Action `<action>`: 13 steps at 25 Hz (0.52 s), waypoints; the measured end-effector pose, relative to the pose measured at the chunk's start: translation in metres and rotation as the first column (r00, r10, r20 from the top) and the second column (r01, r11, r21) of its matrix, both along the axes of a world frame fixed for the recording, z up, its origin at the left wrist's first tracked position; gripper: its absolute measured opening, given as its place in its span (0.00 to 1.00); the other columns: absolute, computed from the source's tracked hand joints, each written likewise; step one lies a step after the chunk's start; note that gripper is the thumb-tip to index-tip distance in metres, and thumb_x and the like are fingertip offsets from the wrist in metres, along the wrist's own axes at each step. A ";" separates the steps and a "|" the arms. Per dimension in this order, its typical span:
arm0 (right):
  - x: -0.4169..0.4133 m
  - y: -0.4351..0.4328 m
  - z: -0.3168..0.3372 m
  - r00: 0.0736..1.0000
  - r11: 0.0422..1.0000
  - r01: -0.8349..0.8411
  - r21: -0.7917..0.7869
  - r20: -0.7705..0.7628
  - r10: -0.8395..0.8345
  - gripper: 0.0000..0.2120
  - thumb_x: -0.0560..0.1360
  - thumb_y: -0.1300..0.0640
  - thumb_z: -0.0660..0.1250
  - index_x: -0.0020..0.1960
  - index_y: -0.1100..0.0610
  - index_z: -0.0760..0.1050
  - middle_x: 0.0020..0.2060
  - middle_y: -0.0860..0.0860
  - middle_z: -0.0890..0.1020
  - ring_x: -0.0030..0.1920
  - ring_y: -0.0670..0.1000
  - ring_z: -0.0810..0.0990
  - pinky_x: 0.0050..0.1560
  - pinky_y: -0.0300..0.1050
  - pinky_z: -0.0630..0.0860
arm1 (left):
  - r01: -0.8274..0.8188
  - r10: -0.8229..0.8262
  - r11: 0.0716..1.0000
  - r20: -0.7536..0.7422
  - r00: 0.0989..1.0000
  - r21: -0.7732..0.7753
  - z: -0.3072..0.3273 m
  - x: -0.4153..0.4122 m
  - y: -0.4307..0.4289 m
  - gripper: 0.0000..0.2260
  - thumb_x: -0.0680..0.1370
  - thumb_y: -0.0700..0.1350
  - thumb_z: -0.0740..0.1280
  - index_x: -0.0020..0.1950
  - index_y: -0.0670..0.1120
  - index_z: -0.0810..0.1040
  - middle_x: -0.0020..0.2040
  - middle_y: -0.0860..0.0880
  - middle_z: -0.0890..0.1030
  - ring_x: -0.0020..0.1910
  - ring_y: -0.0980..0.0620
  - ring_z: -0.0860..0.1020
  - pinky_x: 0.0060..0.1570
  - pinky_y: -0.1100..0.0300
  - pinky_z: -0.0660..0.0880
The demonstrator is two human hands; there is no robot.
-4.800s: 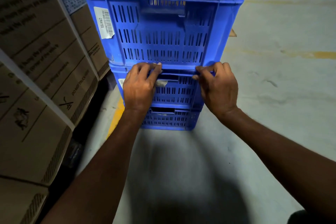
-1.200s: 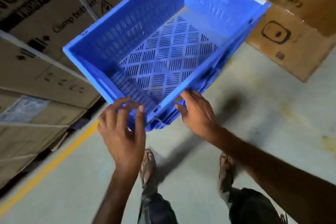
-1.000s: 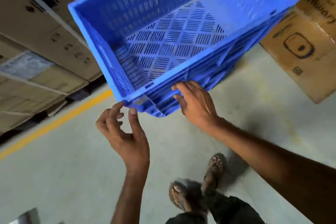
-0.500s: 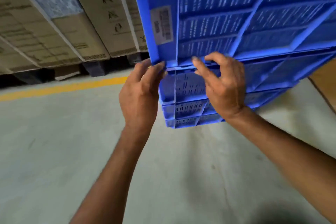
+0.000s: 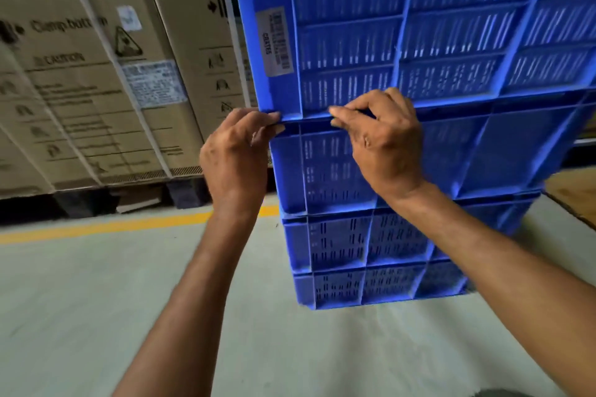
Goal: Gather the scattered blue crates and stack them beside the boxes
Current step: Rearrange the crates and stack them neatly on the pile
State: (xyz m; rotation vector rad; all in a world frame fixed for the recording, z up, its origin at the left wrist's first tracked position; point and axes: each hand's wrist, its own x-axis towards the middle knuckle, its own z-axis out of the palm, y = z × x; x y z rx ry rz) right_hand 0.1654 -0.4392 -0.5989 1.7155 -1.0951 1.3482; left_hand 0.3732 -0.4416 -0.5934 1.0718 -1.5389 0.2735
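Observation:
A stack of several blue slatted crates point(image 5: 371, 242) stands on the concrete floor, filling the right half of the head view. The upper crate point(image 5: 419, 29) carries a white barcode label near its left corner. My left hand point(image 5: 235, 155) curls around the stack's left corner, fingertips at the seam under the upper crate. My right hand point(image 5: 383, 138) grips the same seam on the long side, fingers hooked over the rim of the crate below. The top of the stack is out of frame.
Tall strapped cardboard boxes point(image 5: 96, 74) on dark pallets stand right behind and left of the stack. A yellow floor line point(image 5: 113, 226) runs along their base. Grey concrete floor point(image 5: 80, 316) spreads in front. A brown cardboard edge point(image 5: 574, 190) shows at far right.
A second ago I was looking down into the top crate with both hands near its corner. Now the view faces the stack's side and both hands grip the seam between crates.

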 end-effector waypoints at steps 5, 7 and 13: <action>-0.005 0.005 0.008 0.991 0.998 0.056 0.037 -0.124 -0.051 0.06 0.81 0.57 0.69 0.49 0.54 0.86 0.38 0.50 0.81 0.39 0.55 0.75 0.39 0.53 0.73 | -0.025 0.018 0.998 0.124 0.992 0.056 0.007 0.004 0.012 0.06 0.78 0.48 0.72 0.51 0.51 0.87 0.51 0.54 0.87 0.42 0.53 0.85 0.37 0.64 0.71; -0.008 0.003 0.005 0.979 0.996 0.088 0.018 -0.184 -0.083 0.06 0.81 0.60 0.69 0.54 0.54 0.85 0.40 0.51 0.81 0.40 0.55 0.76 0.39 0.53 0.75 | -0.038 0.034 0.999 0.164 0.986 0.023 0.007 0.005 0.012 0.06 0.78 0.48 0.71 0.51 0.50 0.87 0.50 0.53 0.87 0.40 0.51 0.85 0.36 0.63 0.71; 0.003 0.006 -0.001 0.980 0.987 0.143 0.076 -0.147 -0.131 0.11 0.80 0.61 0.68 0.61 0.54 0.82 0.45 0.50 0.82 0.45 0.55 0.76 0.44 0.51 0.77 | -0.113 0.105 0.993 0.235 0.966 0.019 0.010 0.010 0.012 0.06 0.78 0.50 0.71 0.50 0.50 0.86 0.48 0.53 0.86 0.35 0.51 0.82 0.29 0.61 0.70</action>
